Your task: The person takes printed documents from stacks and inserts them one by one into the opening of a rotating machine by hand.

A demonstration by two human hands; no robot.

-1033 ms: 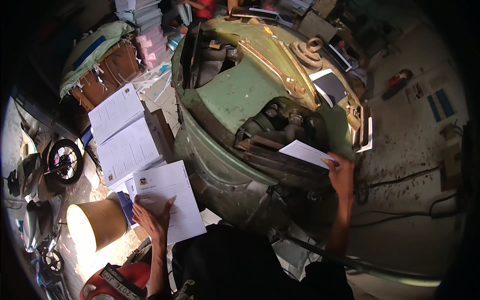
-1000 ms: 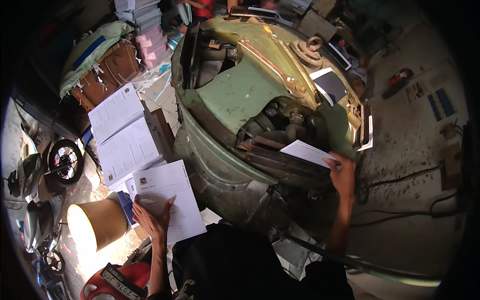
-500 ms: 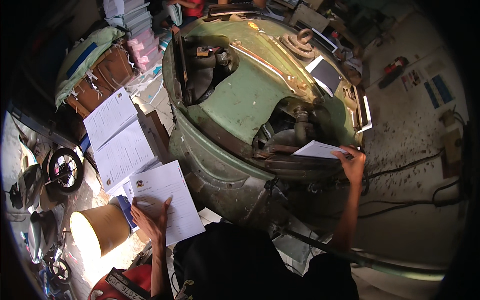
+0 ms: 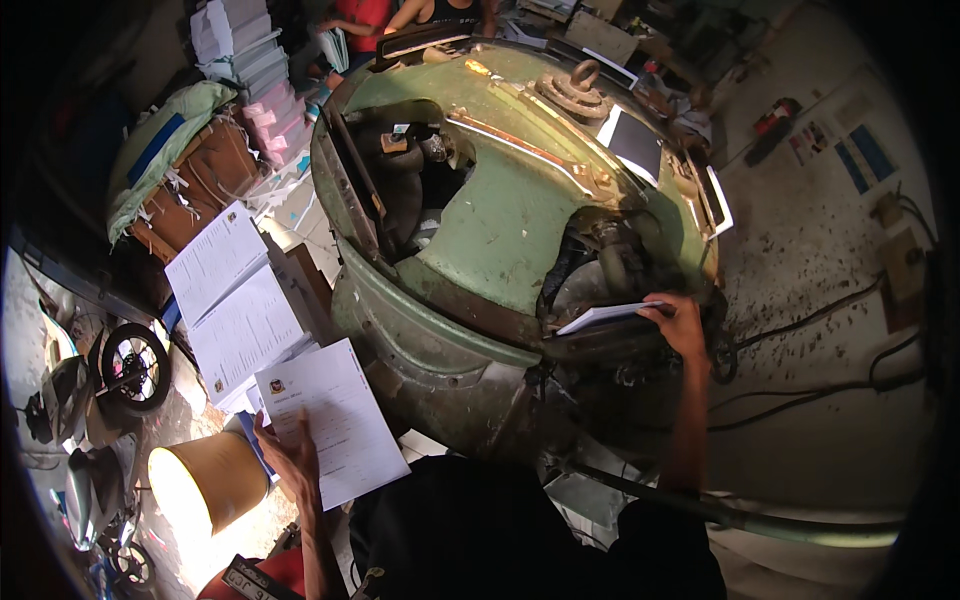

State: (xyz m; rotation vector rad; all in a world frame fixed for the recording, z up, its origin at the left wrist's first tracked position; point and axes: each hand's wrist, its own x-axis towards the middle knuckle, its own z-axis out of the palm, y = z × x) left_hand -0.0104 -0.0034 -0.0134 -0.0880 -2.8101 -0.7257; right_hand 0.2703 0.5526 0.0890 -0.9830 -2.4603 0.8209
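My left hand (image 4: 292, 452) is closed on the edge of a white printed booklet (image 4: 335, 425) with a small crest, its fingers partly hidden and the thumb lying across the page. My right hand (image 4: 678, 322) pinches the right end of a thin white paper booklet (image 4: 605, 316), seen nearly edge-on. That booklet lies along the near edge of an opening in a big round green machine (image 4: 500, 235). Stacked printed booklets (image 4: 243, 325) lie just beyond my left hand.
A yellow drum (image 4: 205, 480) stands beside my left forearm. Tall paper stacks (image 4: 245, 60) rise at the back left, near a person in red (image 4: 358, 20). A dark-covered booklet (image 4: 632, 145) rests on the machine's far right side. Cables (image 4: 810, 405) cross the floor at right.
The booklet in my right hand has tipped from lying broad to nearly edge-on. That hand has moved slightly left and down. My left hand still holds its booklet. The view has shifted slightly.
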